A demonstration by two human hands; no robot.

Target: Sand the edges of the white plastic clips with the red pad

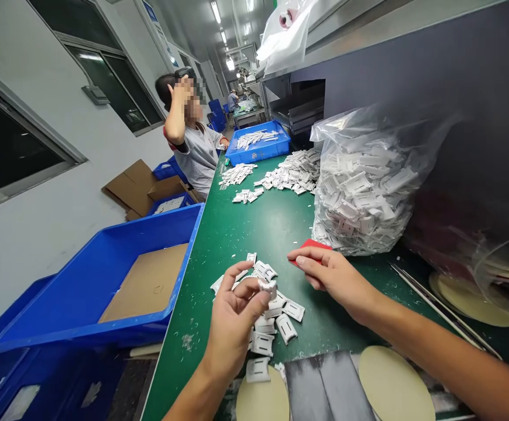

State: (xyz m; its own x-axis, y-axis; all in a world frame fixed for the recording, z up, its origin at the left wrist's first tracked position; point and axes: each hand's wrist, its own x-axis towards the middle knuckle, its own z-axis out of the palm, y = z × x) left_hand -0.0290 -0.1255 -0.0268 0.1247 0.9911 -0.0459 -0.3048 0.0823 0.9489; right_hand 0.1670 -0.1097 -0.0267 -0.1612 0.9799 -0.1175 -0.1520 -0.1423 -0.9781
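Between the thumb and fingers of my left hand (232, 316) is a small curved white plastic part (268, 286). My right hand (331, 275) pinches a flat red piece (318, 244), partly covered by the fingers; its exact kind does not show. The two hands are apart, both above the green tabletop. Under and around my left hand lies a loose pile of similar white plastic parts (286, 328) with slots in them. One white part (258, 369) rests on the edge of a round cream disc (263, 400) near me.
A clear bag (364, 187) full of white parts stands at the right. More white parts (296, 171) and a blue tray (258, 153) lie farther back. A large blue bin (140, 234) is left of the table (210, 234). A person (193, 140) sits beyond it.
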